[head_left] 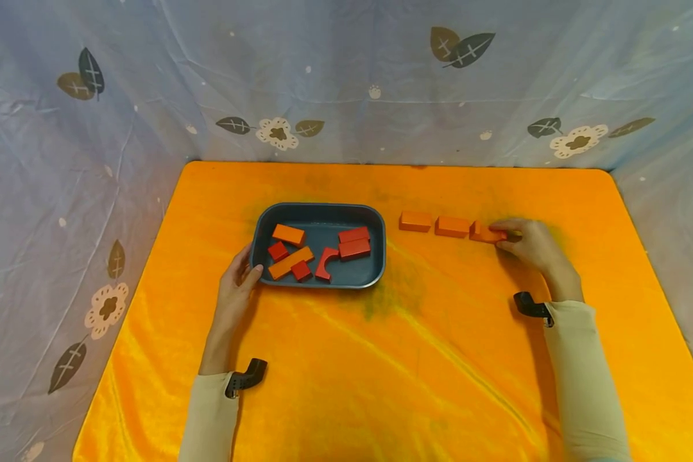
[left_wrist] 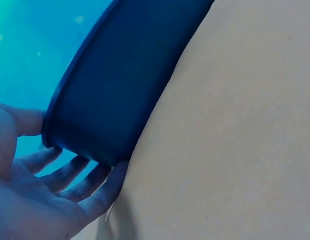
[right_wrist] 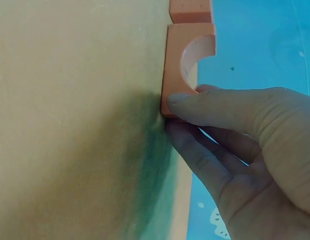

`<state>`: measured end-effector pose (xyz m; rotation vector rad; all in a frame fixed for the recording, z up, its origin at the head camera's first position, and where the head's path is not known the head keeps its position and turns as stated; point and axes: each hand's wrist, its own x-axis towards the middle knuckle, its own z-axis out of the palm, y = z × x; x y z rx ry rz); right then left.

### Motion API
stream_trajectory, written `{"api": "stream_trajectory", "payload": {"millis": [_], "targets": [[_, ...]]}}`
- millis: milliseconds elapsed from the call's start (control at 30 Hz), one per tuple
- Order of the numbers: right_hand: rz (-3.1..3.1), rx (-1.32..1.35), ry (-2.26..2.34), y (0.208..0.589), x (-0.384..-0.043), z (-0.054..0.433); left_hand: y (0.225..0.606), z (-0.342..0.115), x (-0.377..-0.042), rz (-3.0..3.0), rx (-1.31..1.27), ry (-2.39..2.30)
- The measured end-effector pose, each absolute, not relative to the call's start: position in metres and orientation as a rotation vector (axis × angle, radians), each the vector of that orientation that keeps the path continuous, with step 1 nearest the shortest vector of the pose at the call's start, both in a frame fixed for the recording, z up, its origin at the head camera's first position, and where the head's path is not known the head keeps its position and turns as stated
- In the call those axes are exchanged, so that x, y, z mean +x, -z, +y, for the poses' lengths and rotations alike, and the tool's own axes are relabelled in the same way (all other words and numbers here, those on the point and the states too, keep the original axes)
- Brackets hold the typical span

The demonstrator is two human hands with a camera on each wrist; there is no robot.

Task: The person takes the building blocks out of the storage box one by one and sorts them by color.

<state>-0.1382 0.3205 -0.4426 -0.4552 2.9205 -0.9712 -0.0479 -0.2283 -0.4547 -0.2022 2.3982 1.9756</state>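
Note:
My left hand (head_left: 235,282) holds the left end of a dark blue-grey tray (head_left: 349,274). In the left wrist view its thumb lies at the rim and its fingers touch the outer wall. Far to the right, my right hand (head_left: 534,245) pinches one end of an orange arch block (right_wrist: 176,65) between thumb and fingers. That block stands on the cloth with its curved notch facing up, at the right end of a row. Left of it are two orange rectangular blocks, a middle one (head_left: 453,227) and a left one (head_left: 416,221).
Inside the tray lie a red arch block (head_left: 325,264), two red rectangular blocks (head_left: 355,249), two small red blocks (head_left: 301,271) and two orange blocks (head_left: 289,235). Yellow cloth (head_left: 381,372) covers the table. A patterned grey curtain (head_left: 346,77) hangs behind and at the sides.

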Motion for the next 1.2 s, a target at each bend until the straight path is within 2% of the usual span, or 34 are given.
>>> {"api": "stream_trajectory", "payload": {"millis": [433, 867, 1200], "targets": [[2.858, -0.254, 1.153, 0.420, -0.140, 0.304, 0.455, -0.229, -0.048, 2.413, -0.241, -1.947], [2.868, -0.510, 1.198, 0.379, -0.145, 0.226, 0.453, -0.229, -0.048, 2.422, -0.242, -1.932], [2.796, -0.711, 1.162, 0.362, -0.148, 0.158, 0.455, -0.229, -0.050, 2.460, -0.227, -1.889]]}}
